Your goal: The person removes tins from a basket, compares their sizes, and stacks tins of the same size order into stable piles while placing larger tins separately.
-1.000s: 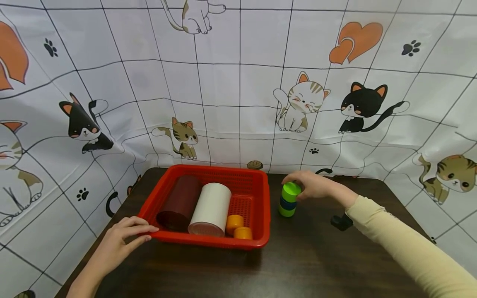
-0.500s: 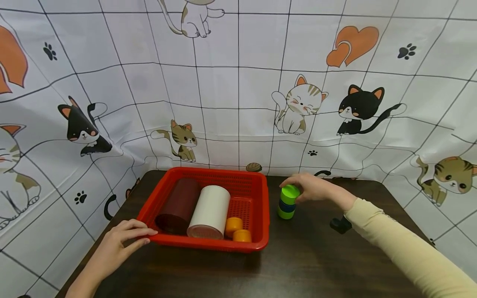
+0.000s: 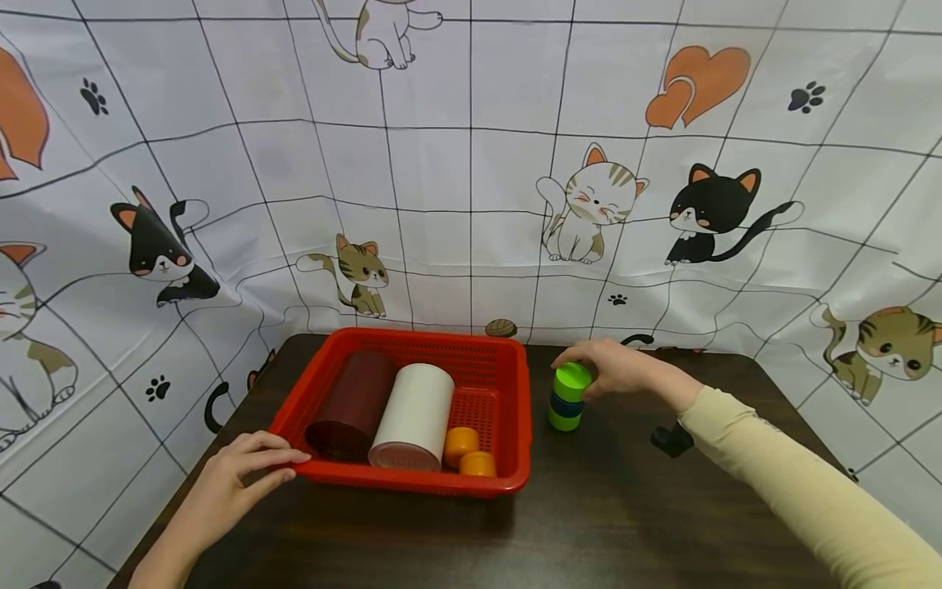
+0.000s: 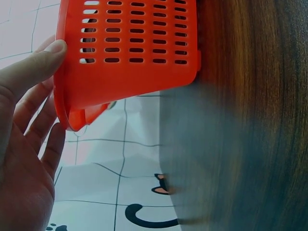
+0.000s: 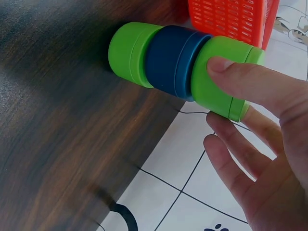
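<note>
My left hand [image 3: 231, 491] grips the front left corner of a red plastic basket [image 3: 412, 481], thumb outside the rim and fingers behind it in the left wrist view. Right of the basket, three small round containers stand stacked: a bright green one [image 3: 565, 422] at the bottom, a dark blue one [image 5: 166, 60] in the middle, another green one [image 5: 207, 89] on top. My right hand [image 3: 618, 368] holds the top green container between thumb and fingers. It sits in line with the blue one, its edge right against it.
Inside the basket lie a dark red cylinder [image 3: 353, 401], a white cylinder [image 3: 417, 413] and two small orange containers [image 3: 461, 442]. The dark wooden table [image 3: 589, 523] ends at a cat-patterned sheet [image 3: 471, 164] behind. A small black object [image 3: 671, 442] shows below the right cuff.
</note>
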Tool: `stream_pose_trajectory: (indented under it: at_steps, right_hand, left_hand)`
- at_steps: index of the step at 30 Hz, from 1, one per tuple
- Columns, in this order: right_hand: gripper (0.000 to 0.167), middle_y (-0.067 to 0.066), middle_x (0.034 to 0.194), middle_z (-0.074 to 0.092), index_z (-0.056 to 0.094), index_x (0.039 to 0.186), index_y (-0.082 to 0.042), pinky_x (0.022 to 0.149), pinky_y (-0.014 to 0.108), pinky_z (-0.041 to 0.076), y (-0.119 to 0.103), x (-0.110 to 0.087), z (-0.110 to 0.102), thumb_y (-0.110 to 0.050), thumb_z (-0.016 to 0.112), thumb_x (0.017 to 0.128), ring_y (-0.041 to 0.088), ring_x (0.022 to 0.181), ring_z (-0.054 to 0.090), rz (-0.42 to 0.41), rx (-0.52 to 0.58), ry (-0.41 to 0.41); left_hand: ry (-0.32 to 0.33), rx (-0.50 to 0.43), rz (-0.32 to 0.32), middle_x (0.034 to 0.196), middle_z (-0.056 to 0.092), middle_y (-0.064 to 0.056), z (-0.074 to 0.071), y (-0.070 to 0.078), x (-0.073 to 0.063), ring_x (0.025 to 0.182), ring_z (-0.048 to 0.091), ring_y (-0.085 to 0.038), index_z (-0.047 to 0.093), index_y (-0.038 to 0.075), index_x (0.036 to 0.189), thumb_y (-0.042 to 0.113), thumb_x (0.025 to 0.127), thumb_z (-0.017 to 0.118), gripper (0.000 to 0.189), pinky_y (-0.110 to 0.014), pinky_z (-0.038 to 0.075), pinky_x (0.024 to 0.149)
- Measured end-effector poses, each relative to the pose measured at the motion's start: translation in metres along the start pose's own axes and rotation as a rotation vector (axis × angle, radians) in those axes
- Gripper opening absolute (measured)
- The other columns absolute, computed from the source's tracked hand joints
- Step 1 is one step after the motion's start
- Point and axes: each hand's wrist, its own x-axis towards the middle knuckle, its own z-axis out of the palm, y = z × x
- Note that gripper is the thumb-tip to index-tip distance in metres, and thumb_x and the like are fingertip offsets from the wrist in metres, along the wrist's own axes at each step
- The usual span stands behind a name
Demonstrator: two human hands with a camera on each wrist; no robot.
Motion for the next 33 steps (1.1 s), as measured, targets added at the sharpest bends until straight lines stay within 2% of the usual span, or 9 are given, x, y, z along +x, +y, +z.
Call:
stream_pose_trajectory:
  at_steps: [11,17,23,33]
  right_hand:
    - [0.065,0.010,0.129,0.062,0.058,0.135,-0.014,0.077,0.028,0.053,0.000,0.004,-0.008,-0.002,0.081,0.076,0.016,0.093,0.061,0.026,-0.003,-0.057]
    - [0.071,0.010,0.136,0.059,0.052,0.141,-0.014,0.090,0.037,0.054,-0.004,0.007,-0.011,-0.011,0.083,0.077,0.022,0.111,0.060,0.045,0.010,-0.115]
    - [0.069,0.011,0.145,0.053,0.051,0.142,-0.015,0.107,0.054,0.044,-0.018,0.013,-0.021,-0.018,0.082,0.080,0.034,0.131,0.052,0.029,-0.016,-0.124]
    - [0.064,0.006,0.147,0.053,0.054,0.140,-0.014,0.111,0.052,0.040,-0.048,0.040,-0.029,-0.017,0.081,0.082,0.031,0.137,0.047,-0.035,-0.095,-0.176]
  left_hand:
    - [-0.002,0.004,-0.003,0.096,0.066,0.013,-0.001,-0.001,0.005,0.091,0.048,0.006,0.078,0.030,0.098,-0.002,0.064,0.085,0.048,-0.013,0.038,0.077]
    - [-0.013,0.011,-0.016,0.097,0.066,0.014,-0.001,0.000,0.003,0.092,0.049,0.006,0.078,0.031,0.098,0.000,0.065,0.085,0.046,-0.014,0.040,0.076]
    - [-0.014,0.002,-0.017,0.097,0.066,0.014,-0.001,0.001,0.003,0.091,0.050,0.005,0.077,0.032,0.099,-0.001,0.065,0.085,0.047,-0.014,0.039,0.077]
    - [-0.014,0.016,-0.029,0.097,0.066,0.015,-0.002,0.002,0.000,0.091,0.049,0.006,0.077,0.032,0.098,0.001,0.066,0.085,0.046,-0.017,0.040,0.075]
